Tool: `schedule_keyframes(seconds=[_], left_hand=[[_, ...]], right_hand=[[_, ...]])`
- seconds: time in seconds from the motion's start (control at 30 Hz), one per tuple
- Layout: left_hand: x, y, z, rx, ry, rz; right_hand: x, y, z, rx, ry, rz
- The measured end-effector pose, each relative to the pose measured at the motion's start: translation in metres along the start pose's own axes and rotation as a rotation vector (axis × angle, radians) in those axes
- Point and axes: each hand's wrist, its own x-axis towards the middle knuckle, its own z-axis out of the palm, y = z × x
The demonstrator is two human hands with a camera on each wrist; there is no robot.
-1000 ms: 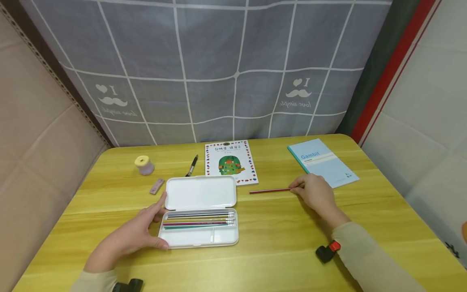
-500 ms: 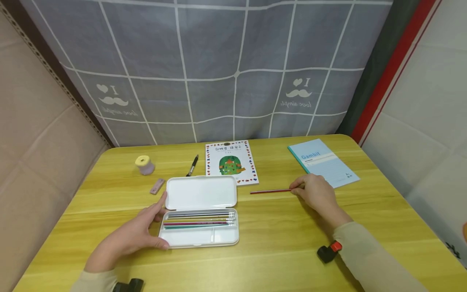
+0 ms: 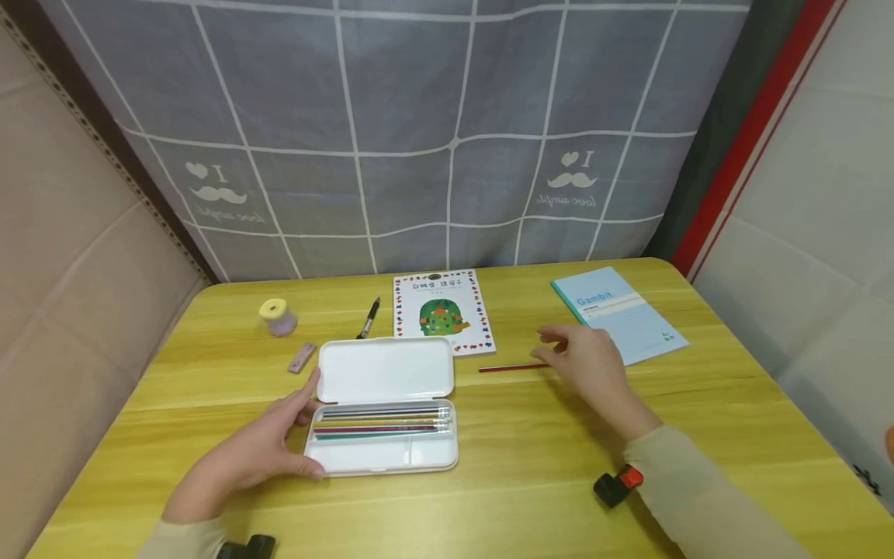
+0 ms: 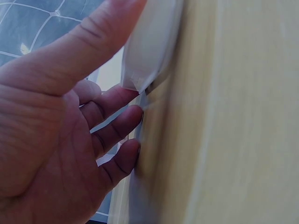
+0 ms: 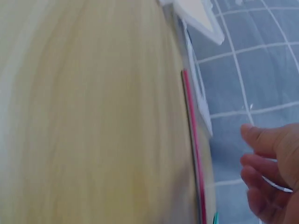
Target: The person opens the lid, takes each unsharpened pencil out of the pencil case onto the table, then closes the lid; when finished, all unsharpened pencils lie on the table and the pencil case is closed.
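Observation:
A white pencil case (image 3: 433,458) lies open on the table, with several pencils (image 3: 384,427) in its tray. My left hand (image 3: 261,446) holds the case by its left side, thumb at the front corner and index finger against the lid (image 3: 386,371). In the left wrist view its other fingers are bent beside the case. A red and dark pencil (image 3: 510,368) lies on the table right of the case. Just above that pencil's right end is my right hand (image 3: 587,365), fingers loosely bent. In the right wrist view this hand is apart from the pencil (image 5: 194,140).
Behind the case lie a white booklet with a green picture (image 3: 443,310) and a black pen (image 3: 369,317). An eraser (image 3: 302,357) and a yellow-topped round container (image 3: 278,317) are at the left. A blue notebook (image 3: 621,310) lies behind my right hand.
My right hand has let go of the red pencil and risen a little, shifting left. The pencil stays on the table; my left hand and the case keep their place.

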Motion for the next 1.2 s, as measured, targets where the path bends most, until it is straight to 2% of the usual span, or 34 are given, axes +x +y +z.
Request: schedule_keyframes(seconds=[0.17,0.33,0.5,0.73,0.83,0.97,1.2], left_hand=[[-0.001,-0.001,0.000,0.012,0.006,0.001],[-0.005,-0.003,0.001,0.021,0.013,0.003],[-0.007,-0.005,0.002,0.032,0.035,0.034],[-0.007,-0.006,0.004,0.050,0.048,0.036],[-0.006,-0.007,0.005,0.055,0.045,0.029],[-0.005,-0.007,0.005,0.057,0.043,0.033],[-0.003,-0.005,0.004,0.075,0.054,0.038]], right_hand=[[0.000,-0.023,0.013,0.128,0.032,-0.095],[-0.004,-0.050,0.030,0.213,-0.047,-0.140],[-0.010,-0.069,0.047,0.259,-0.112,-0.156],[-0.018,-0.091,0.061,0.175,-0.147,-0.284],[-0.021,-0.099,0.066,0.180,-0.168,-0.331],[-0.024,-0.108,0.072,0.179,-0.206,-0.356],[-0.026,-0.118,0.077,0.083,-0.258,-0.351]])
